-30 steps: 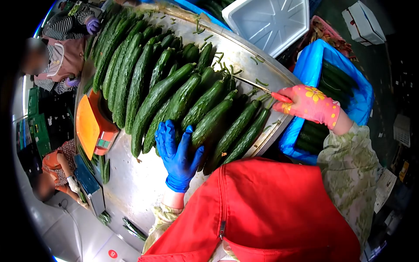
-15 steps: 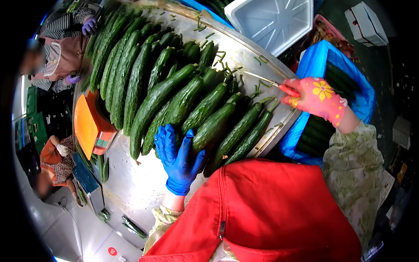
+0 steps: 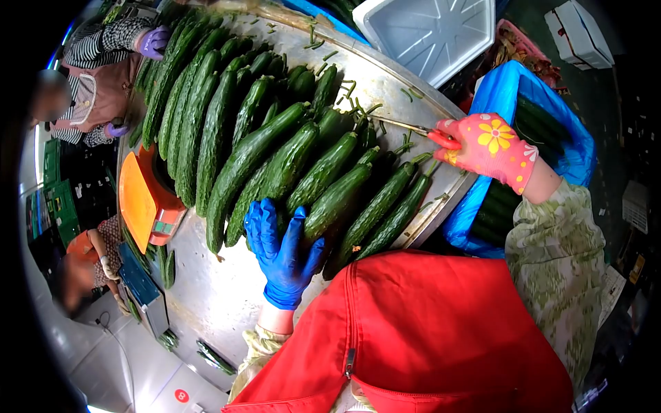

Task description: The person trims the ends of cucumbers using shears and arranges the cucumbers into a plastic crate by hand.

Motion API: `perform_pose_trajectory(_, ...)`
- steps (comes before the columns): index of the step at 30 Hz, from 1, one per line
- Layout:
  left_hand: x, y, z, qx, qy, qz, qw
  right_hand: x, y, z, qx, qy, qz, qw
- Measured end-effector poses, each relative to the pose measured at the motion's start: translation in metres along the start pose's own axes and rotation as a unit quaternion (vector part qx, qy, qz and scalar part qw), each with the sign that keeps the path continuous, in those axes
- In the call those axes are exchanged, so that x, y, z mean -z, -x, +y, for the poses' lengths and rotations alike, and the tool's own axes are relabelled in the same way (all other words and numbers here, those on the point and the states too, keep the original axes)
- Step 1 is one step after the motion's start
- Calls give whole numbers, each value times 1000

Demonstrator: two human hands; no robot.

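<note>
Many dark green cucumbers (image 3: 258,148) lie side by side on a metal table (image 3: 227,289), stem ends toward the far right. My left hand (image 3: 281,258), in a blue glove, rests with fingers spread on the near ends of the cucumbers in the middle of the row. My right hand (image 3: 492,148), in a pink flowered glove, is closed around the red handles of a pair of scissors (image 3: 406,126). The slim blades point left and reach the stem ends of the cucumbers. Short cut stems (image 3: 350,89) are scattered beside them.
An orange scale (image 3: 141,199) stands left of the row. To the right, a blue-lined crate (image 3: 475,237) holds more cucumbers, and a white foam box (image 3: 430,38) sits behind the table. Two co-workers are at the left; one's purple-gloved hand (image 3: 153,43) is by the far cucumbers.
My right hand has moved slightly left, bringing the scissor blades to the stem ends. My left hand stays almost in place. A co-worker's purple-gloved hand has come closer to the cucumbers.
</note>
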State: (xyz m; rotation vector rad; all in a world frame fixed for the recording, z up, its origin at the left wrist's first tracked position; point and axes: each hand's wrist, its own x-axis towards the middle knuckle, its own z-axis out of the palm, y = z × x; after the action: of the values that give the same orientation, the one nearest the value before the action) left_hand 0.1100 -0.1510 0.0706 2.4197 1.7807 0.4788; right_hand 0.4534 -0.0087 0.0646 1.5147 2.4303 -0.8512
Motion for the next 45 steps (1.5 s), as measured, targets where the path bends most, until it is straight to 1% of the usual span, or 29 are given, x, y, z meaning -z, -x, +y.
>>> perform_pose_trajectory(4, 0, 0, 0, 1, 1, -1, 1000, 1, -1, 0, -13, -19, -19, 1000)
perform_pose_trajectory(7, 0, 0, -1, 3, -1, -6, 1000, -1, 4, 1, 0, -97, 16, 995)
perform_pose_trajectory(8, 0, 1, 0, 7, -2, -6, 1000, 7, 6, -2, -44, -163, -34, 985)
perform_pose_trajectory(10, 0, 1, 0, 12, -5, -4, 1000, 35, 11, -9, -130, -290, -132, 939)
perform_pose_trajectory(12, -1, 1, 0, 9, -6, -1, 1000, 48, 19, -9, -101, -340, -199, 913)
perform_pose_trajectory(14, -1, 0, 0, 4, -4, 3, 1000, 73, 21, -22, -89, -331, -280, 897)
perform_pose_trajectory(15, -1, 0, 0, 2, -2, 5, 1000, 70, 18, -16, -14, -320, -284, 904)
perform_pose_trajectory(18, -2, 1, 0, 4, 1, 5, 1000, 84, 9, -31, -33, -250, -343, 905)
perform_pose_trajectory(19, -1, 1, 0, 7, 2, 4, 1000, 90, 3, -42, -71, -141, -359, 920)
perform_pose_trajectory(22, -1, 0, 1, -4, -1, 9, 1000, 92, -10, -48, -31, -145, -352, 924)
perform_pose_trajectory(23, 0, 0, 1, -5, -1, 10, 1000, 92, -16, -50, -23, -113, -361, 925)
perform_pose_trajectory(26, 0, -1, 1, -10, 0, 17, 1000, 115, -23, -76, -46, -2, -397, 917)
perform_pose_trajectory(27, -1, -1, 1, -13, 1, 20, 1000, 113, -27, -73, 17, 2, -395, 918)
perform_pose_trajectory(29, 0, -1, 1, -15, 2, 24, 1000, 122, -30, -89, -2, 57, -409, 911)
perform_pose_trajectory(32, 0, 0, 1, -13, 0, 24, 1000, 132, -32, -108, -15, 67, -421, 904)
perform_pose_trajectory(38, 0, -1, 0, -22, 3, 28, 999, 123, -40, -114, -14, 81, -417, 905)
perform_pose_trajectory(40, 0, -1, 0, -22, 3, 29, 999, 104, -45, -99, -11, 111, -397, 911)
perform_pose_trajectory(43, 0, -1, 0, -29, 7, 35, 999, 88, -40, -88, 27, 115, -345, 931)
perform_pose_trajectory(44, -1, -1, 0, -29, 6, 34, 999, 85, -31, -84, -19, 73, -327, 942)
perform_pose_trajectory(45, -1, -1, 0, -28, 6, 35, 999, 82, -23, -75, 52, 39, -294, 954)
